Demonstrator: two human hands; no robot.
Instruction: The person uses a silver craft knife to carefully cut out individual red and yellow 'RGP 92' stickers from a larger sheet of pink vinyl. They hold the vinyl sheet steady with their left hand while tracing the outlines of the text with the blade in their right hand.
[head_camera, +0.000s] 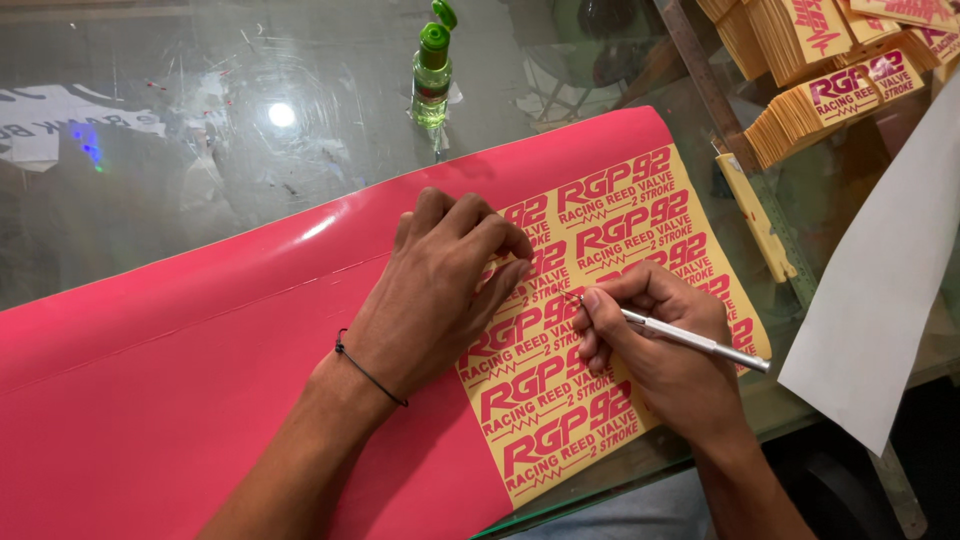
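A long pink vinyl sheet (200, 340) lies across a glass table (150, 180). Its right end is stripped down to the yellow backing (640, 200), which carries rows of pink lettered stickers. My left hand (440, 290) rests flat on the sheet at the border of pink and yellow, fingers curled down onto the stickers. My right hand (660, 345) grips a slim silver craft knife (700, 343) like a pen, its tip touching the stickers close to my left fingertips. A thin black cord circles my left wrist.
A small green-capped bottle (432, 85) stands on the glass behind the sheet. Stacks of cut yellow stickers (820, 100) sit at the top right, beside a yellow cutter (757, 220) and a metal ruler. A white sheet (880, 290) hangs at the right edge.
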